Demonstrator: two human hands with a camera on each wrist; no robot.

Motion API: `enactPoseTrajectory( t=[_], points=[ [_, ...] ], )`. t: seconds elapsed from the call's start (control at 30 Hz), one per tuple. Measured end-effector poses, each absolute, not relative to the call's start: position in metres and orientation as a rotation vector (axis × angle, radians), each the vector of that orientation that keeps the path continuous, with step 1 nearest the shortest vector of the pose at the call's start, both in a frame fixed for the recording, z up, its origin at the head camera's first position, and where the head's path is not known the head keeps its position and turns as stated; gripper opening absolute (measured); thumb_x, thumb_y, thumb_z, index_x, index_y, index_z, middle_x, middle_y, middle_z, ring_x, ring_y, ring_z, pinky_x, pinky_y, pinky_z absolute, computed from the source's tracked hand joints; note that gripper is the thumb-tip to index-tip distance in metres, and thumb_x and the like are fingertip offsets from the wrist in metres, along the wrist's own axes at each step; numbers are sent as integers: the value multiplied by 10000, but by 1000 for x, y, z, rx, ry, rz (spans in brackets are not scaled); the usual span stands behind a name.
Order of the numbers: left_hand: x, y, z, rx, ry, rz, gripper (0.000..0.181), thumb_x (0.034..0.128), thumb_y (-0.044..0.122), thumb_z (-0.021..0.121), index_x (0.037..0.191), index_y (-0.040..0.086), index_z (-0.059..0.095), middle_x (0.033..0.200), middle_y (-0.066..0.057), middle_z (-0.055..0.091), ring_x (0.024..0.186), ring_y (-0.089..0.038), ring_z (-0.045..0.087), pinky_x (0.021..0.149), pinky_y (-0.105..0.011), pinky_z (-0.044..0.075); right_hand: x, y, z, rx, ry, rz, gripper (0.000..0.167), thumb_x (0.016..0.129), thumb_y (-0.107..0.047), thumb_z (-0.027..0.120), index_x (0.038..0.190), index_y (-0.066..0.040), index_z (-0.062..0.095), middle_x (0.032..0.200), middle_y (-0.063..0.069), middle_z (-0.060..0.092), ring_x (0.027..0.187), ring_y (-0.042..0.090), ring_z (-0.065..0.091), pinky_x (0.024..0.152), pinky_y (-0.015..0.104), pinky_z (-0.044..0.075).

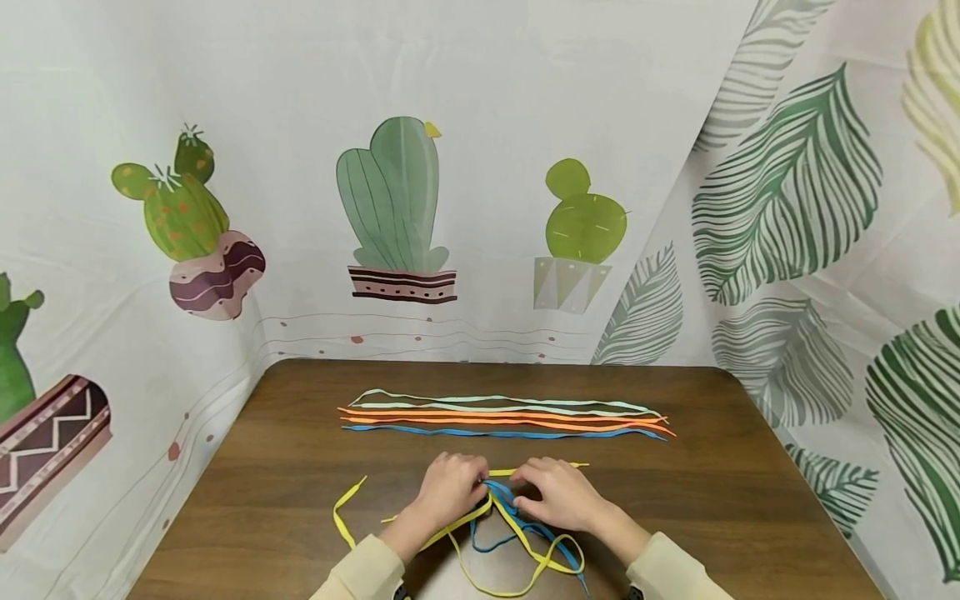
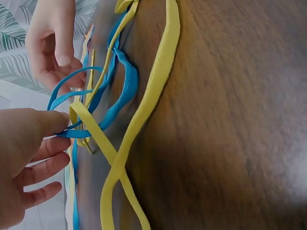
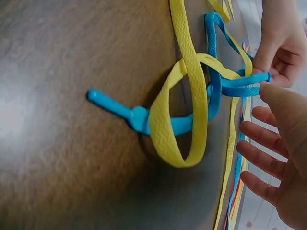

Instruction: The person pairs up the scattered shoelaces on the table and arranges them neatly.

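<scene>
Ok so the blue lace (image 2: 128, 86) is the one to watch: it's bunched btwn the two hands on the near part of the table (image 1: 285, 467), tangled w/ the yellow lace (image 2: 156, 76). It sits right at the L hand (image 1: 450, 487), then trails back toward the person and off to their right, so its long run is roughly diagonal, not lined up w/ the row of laces (image 1: 450, 412) stretched side to side farther out. L hand is def the nearer one: thumb and forefinger look to be pinching a blue loop, other fingers held apart. R hand (image 1: 558, 493) is just beside the loop on the other side, fingers (image 3: 261, 155) spread, not gripping anything afaict; the thumb's right by the blue but can't tell if it's touching. Imo the next move hinges on that loop sitting in the gap btwn the hands. As for views: head cam gets the whole layout incl. the far row, but the L knuckles mostly hide the pinch. L wrist cam shows the pinch side plus yellow crossing over itself. R wrist cam has the best look at the blue tip (image 3: 110, 106), sticking out past a yellow loop that seems to lie over it; from the head cam that's tiny.
</scene>
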State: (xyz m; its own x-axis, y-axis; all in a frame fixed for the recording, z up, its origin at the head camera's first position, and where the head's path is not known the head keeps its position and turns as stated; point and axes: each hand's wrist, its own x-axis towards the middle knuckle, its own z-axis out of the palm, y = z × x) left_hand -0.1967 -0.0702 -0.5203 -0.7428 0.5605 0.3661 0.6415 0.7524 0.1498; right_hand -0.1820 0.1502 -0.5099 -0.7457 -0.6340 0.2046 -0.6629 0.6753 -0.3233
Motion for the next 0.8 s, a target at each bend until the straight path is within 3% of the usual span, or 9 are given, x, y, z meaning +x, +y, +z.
enactPoseTrajectory(
  t=[0.4,0.57,0.8],
  points=[
    [-194,-62,-515,-946,-2637,-398,119,741,209,723,708,205,608,619,139,553,537,6,447,580,-226,393,-181,144,-512,1054,-2782,676,68,817,-261,672,852,-247,616,798,-161,532,687,-3,445,603,184,394],
    [-192,-63,-513,-964,-2642,-407,116,739,206,725,717,208,611,631,139,547,541,5,433,554,-204,386,-180,145,-511,1043,-2786,708,98,824,-203,653,799,-246,568,747,-170,477,642,4,394,557,157,355],
    [-190,-72,-511,-985,-2638,-357,75,744,210,718,752,213,644,679,134,566,579,0,487,571,-208,434,-181,149,-505,988,-2791,742,114,836,-167,632,808,-243,553,753,-177,510,648,16,403,538,162,358]
  ],
)
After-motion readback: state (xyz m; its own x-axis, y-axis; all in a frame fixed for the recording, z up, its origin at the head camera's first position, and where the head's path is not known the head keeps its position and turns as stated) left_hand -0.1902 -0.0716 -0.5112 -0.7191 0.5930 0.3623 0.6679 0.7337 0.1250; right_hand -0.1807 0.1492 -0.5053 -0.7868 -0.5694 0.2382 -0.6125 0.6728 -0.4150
